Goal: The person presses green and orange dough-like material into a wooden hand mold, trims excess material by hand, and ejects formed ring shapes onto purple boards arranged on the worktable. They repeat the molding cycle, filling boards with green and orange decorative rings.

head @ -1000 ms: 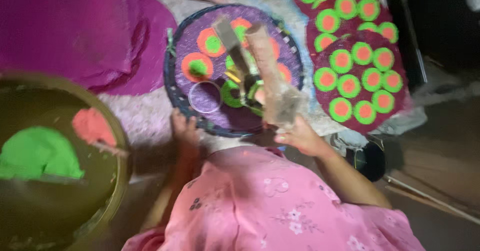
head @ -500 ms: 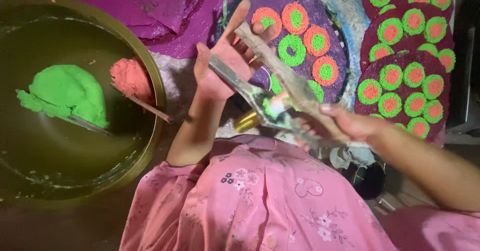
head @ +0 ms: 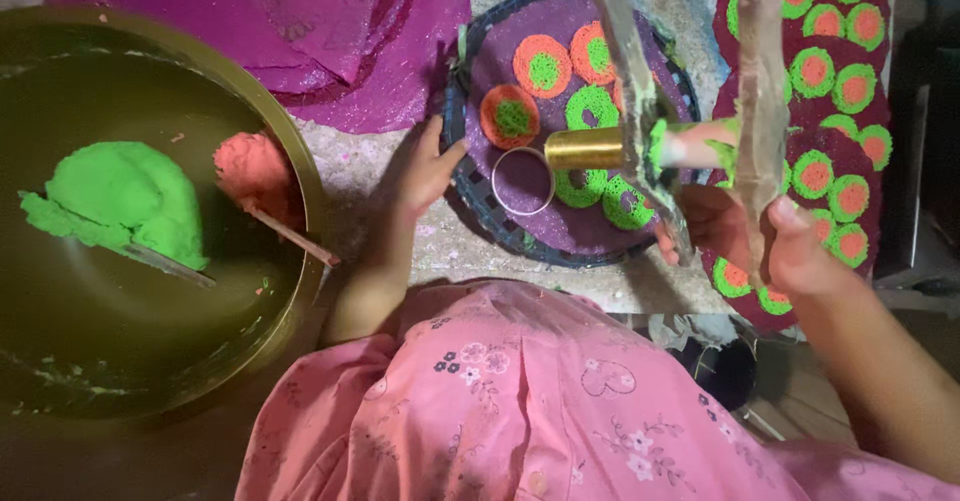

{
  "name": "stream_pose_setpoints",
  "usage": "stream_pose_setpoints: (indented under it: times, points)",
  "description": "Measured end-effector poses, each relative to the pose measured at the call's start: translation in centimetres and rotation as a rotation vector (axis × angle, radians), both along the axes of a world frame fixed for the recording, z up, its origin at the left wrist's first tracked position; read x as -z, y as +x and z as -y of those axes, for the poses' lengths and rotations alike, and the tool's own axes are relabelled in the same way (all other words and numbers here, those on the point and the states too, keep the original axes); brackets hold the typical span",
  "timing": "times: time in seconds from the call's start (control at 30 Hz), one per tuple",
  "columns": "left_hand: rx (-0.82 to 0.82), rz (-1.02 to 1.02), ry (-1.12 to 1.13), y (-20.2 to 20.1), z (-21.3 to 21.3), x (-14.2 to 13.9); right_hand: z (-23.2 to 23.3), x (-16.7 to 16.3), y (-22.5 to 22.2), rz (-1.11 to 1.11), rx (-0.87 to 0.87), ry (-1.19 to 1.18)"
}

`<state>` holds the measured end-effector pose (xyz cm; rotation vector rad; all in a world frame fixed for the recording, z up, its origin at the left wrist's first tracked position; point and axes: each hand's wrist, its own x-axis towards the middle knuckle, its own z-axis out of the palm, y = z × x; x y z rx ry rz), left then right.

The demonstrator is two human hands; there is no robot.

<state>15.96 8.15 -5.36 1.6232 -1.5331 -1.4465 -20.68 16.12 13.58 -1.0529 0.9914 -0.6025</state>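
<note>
Leftmost, a wide brass basin (head: 300, 176) is seen holding a mound of green dough (head: 120, 201) and a smaller lump of orange dough (head: 255, 171), each with a stick pushed into it. Above the basin's rim, purple sheets (head: 330, 41) lie spread out.

To the right of the basin, the left hand (head: 425, 171) is laid on the near-left edge of a round woven tray (head: 462, 176), fingers loosely spread and gripping nothing. The tray is covered with a purple disc (head: 500, 56) on which orange and green rings (head: 540, 66) have been piped; a bare metal ring (head: 522, 181) rests on the disc just right of that hand.

Further right of the basin, above the tray's right half, a wooden two-handled press (head: 760, 111) with a brass cylinder (head: 590, 148) is held up by the right hand (head: 760, 236), whose fingers are closed round the lower ends of both handles. Green dough clings to the press.

Farthest from the basin, finished purple discs (head: 850, 91) crowded with orange-and-green rings are stacked. By that comparison, the tray's disc appears only partly filled, with its near-left portion and upper edge yet to be covered.
</note>
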Motion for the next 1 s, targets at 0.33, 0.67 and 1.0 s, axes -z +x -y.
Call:
stream_pose_setpoints:
  times: [0.33,0.67,1.0]
  points:
    - [-0.063,-1.065,0.297,2.0,-1.8,4.3,0.1,2.3,0.3,0.033,-0.033,0.004]
    - [-0.345,-0.502,-0.635,0.8,-1.2,-1.5,1.2,6.9,1.3,-0.049,-0.254,0.11]
    - [0.179,-2.05,-0.123,-0.8,0.9,-6.1,6.2,3.6,4.9,-0.447,-0.534,0.442]
